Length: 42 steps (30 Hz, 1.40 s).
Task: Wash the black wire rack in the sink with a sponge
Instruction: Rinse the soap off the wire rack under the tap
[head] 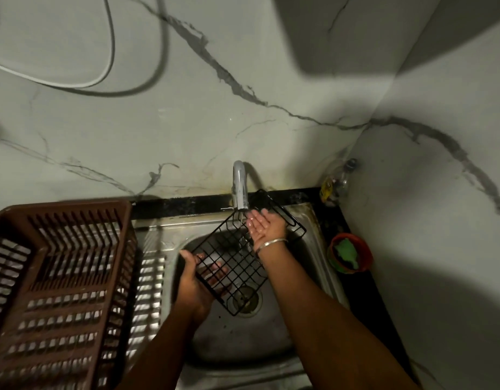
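The black wire rack (pixel 240 257) tilts over the steel sink (pixel 310 249), its far end up by the tap (pixel 240 187). My left hand (pixel 196 280) holds the rack's near left edge, thumb on top and fingers showing beneath the grid. My right hand (pixel 264 225) lies palm up with straight, wet fingers under the tap's thin stream of water, above the rack's far part. A green sponge (pixel 347 253) sits in a red bowl (pixel 364 249) on the counter to the right of the sink.
A brown plastic dish basket (pixel 60 277) fills the drainboard at the left. The drain (pixel 247 301) lies below the rack's near corner. A clear bottle (pixel 337 181) stands in the back right corner. Marble walls close in behind and to the right.
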Motion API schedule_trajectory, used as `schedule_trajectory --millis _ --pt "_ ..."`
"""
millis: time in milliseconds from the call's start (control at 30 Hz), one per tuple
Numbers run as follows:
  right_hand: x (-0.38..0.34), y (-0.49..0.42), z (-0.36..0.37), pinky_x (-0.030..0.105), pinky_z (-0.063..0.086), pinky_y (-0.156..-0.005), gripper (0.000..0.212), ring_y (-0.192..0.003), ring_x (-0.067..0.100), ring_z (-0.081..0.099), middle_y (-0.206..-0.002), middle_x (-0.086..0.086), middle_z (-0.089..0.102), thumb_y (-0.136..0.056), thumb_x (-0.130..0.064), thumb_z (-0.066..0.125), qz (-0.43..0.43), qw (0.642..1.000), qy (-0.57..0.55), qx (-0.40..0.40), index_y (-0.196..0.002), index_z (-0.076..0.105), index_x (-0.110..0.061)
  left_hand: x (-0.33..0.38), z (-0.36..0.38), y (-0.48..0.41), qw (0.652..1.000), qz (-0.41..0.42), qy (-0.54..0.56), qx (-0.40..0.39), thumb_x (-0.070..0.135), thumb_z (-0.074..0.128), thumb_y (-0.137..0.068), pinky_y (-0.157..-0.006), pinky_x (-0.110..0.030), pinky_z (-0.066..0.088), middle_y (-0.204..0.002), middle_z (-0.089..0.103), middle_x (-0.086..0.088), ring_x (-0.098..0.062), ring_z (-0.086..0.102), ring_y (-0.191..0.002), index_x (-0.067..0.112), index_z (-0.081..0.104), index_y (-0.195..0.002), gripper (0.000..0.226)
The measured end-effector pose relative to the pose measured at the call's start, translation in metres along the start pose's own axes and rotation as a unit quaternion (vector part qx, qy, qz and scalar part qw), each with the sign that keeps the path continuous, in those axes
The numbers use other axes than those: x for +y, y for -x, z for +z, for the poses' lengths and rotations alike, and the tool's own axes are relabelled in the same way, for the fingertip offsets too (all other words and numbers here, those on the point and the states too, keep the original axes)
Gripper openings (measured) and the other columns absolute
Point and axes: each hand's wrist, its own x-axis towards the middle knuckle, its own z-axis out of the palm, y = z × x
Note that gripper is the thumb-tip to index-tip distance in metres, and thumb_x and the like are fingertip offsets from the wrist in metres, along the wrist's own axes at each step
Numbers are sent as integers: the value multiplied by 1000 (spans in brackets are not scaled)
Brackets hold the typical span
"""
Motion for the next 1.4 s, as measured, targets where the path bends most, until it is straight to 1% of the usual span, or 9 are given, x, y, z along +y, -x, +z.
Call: schedule_trajectory --millis 200,333,400,467,700,800,1000,1233,1400 --pt "8 16 -1 41 51 -101 40 -139 33 54 -148 17 57 -109 -14 41 36 999 40 -7 -147 48 -6 -8 -13 13 999 25 18 9 76 38 -98 -94 -61 51 -95 72 -12 -33 69 -95 24 71 -97 62" --pt "18 27 -9 42 52 -101 36 -132 35 59 -141 19 61 -110 -12 40 63 995 83 1 -142 52 -1 -10 -24 15 999 37 3 7 80 45 -87 -92 -63 53 -98 72 -11 -33 70 -96 24 64 -109 64" --pt "28 33 -8 37 59 -83 27 -103 34 73 -122 17 72 -104 -4 52 -2 982 188 32 -130 62 -1 -12 -29 17 999 36 6 1 80 46 -88 -91 -61 54 -99 71 -12 -34 70 -98 24 63 -110 63" --pt "41 37 -11 30 61 -68 25 -80 24 71 -102 9 76 -95 4 62 -136 912 378 77 -116 72 -6 -16 -31 21 999 31 5 -7 79 44 -91 -88 -58 54 -99 71 -12 -34 69 -97 24 64 -107 61" --pt "58 63 -19 45 45 -105 55 -136 31 41 -149 10 44 -92 -41 70 -261 522 806 95 -144 54 -30 -22 -22 35 999 28 19 -32 76 41 -98 -84 -52 52 -92 72 -8 -31 68 -91 26 67 -98 56" --pt "65 72 -14 51 42 -103 65 -138 35 38 -154 11 38 -93 -48 64 -258 482 833 89 -151 41 -31 -24 -16 39 998 41 24 -47 73 42 -101 -88 -53 53 -94 73 -8 -29 72 -87 24 63 -104 53" --pt "52 68 2 56 34 -103 51 -125 34 55 -132 9 64 -87 -39 75 -161 537 825 68 -133 58 -29 -37 -31 48 995 33 8 -89 71 51 -95 -97 -54 52 -133 61 -24 -40 61 -120 14 59 -137 71" --pt "27 66 -7 58 30 -106 55 -135 34 49 -140 7 58 -86 -39 75 -160 434 887 -8 -138 56 -35 -11 -36 44 968 -12 -217 -123 75 62 -85 -107 -56 46 -138 67 -2 -27 63 -122 34 66 -135 66" --pt "29 78 -15 65 26 -116 63 -143 34 42 -148 8 53 -87 -41 75 -166 300 935 -95 -145 54 -30 13 8 37 953 20 -269 -136 97 69 -66 -112 -62 48 -145 66 -2 -32 60 -135 44 64 -142 92"
